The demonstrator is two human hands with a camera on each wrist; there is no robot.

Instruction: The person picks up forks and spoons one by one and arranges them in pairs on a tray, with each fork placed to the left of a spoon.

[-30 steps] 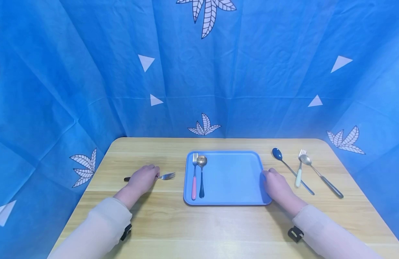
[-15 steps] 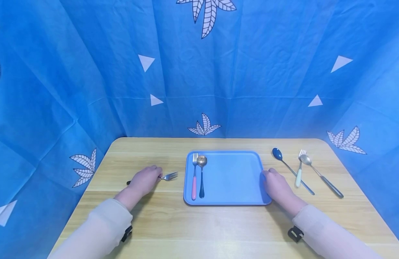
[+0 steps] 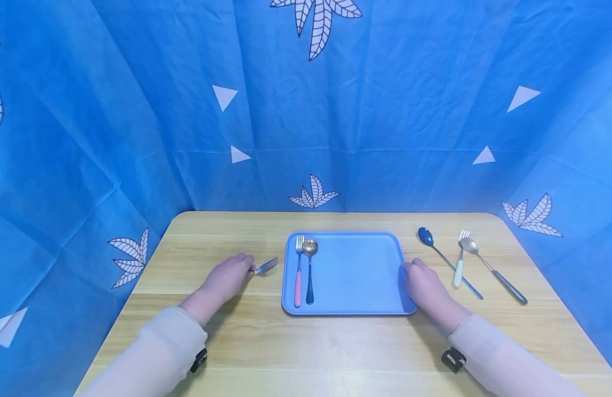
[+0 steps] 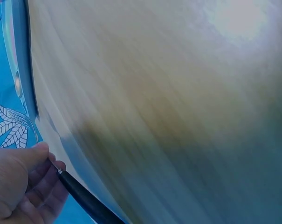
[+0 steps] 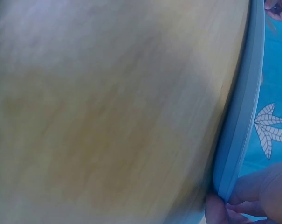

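My left hand (image 3: pixel 230 275) pinches a metal fork (image 3: pixel 267 266) by its neck, left of the blue tray (image 3: pixel 358 275). Its tines point right, toward the tray. In the left wrist view the fork's black handle (image 4: pixel 87 198) slants down from between thumb and fingers. At the tray's right side, my right hand (image 3: pixel 427 284) grips the rim, with thumb and fingertips on the tray edge (image 5: pixel 231 161) in the right wrist view. A pink-handled fork (image 3: pixel 298 284) and a dark-handled spoon (image 3: pixel 310 248) lie side by side at the tray's left end.
To the right of the tray lie a blue spoon (image 3: pixel 425 237), a fork with a pale green handle (image 3: pixel 457 274) and a spoon with a dark grey handle (image 3: pixel 506 285), overlapping. A blue patterned cloth (image 3: pixel 385 110) hangs behind the wooden table (image 3: pixel 336 353).
My left hand has moved slightly right with the fork, whose tines have turned to point more up and away and stand nearer the tray. The right hand and tray stay where they were.
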